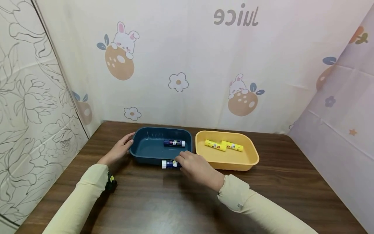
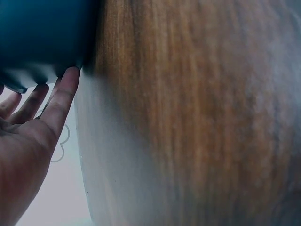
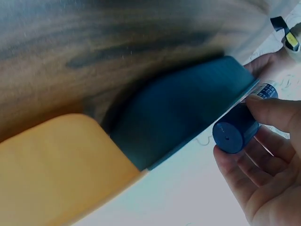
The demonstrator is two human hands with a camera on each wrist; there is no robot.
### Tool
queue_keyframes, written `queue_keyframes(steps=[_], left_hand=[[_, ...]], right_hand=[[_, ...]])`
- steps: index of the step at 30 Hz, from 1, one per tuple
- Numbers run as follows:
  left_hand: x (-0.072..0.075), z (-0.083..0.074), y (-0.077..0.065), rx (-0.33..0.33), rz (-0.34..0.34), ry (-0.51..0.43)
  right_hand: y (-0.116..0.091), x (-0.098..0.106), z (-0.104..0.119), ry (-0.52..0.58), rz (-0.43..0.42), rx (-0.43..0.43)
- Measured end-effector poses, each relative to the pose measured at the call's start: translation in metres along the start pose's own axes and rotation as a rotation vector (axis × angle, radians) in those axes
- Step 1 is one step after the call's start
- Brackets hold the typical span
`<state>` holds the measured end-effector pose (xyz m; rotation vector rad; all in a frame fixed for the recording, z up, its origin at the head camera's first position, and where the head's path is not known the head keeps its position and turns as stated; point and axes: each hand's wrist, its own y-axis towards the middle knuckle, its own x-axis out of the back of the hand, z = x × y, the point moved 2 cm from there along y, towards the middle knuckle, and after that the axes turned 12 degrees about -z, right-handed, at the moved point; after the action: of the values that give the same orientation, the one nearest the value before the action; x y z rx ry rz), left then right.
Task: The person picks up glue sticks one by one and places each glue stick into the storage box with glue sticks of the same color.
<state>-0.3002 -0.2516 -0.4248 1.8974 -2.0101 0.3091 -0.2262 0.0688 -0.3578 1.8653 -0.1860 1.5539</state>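
My right hand (image 1: 196,167) grips a dark blue glue stick (image 1: 170,164) with a white end, held at the front edge of the blue tray (image 1: 149,160). In the right wrist view the same glue stick (image 3: 241,125) sits between thumb and fingers, its round blue end toward the camera. Another dark blue glue stick (image 1: 174,143) lies inside the blue tray. At that tray's left end, my left hand (image 1: 119,150) rests its fingers on the outside wall. The left wrist view shows these fingers (image 2: 66,96) fairly straight, touching the wall.
Right of the blue tray stands a yellow tray (image 1: 230,165), with two yellow glue sticks (image 1: 215,145) lying in it. Both trays are on a dark wood table (image 1: 140,198), near its back edge. A printed curtain (image 1: 181,55) hangs behind.
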Motion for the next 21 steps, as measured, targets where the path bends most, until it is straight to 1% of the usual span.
queue_keyframes(steps=[4, 9, 12, 17, 21], left_hand=[[0.001, 0.0, 0.0, 0.002, 0.001, 0.003], [0.0, 0.001, 0.0, 0.004, -0.005, 0.007], [0.0, 0.0, 0.0, 0.007, -0.008, -0.005], [-0.001, -0.002, 0.0, 0.011, -0.012, -0.028], [0.0, -0.001, 0.0, 0.008, -0.014, -0.026]], right_hand=[[0.007, 0.0, -0.007, -0.009, 0.002, -0.026], [0.013, -0.002, -0.017, 0.005, 0.005, -0.057], [0.017, -0.004, -0.022, 0.002, 0.01, -0.082], [0.027, -0.008, -0.03, -0.019, 0.031, -0.119], [0.034, -0.013, -0.036, -0.017, 0.054, -0.147]])
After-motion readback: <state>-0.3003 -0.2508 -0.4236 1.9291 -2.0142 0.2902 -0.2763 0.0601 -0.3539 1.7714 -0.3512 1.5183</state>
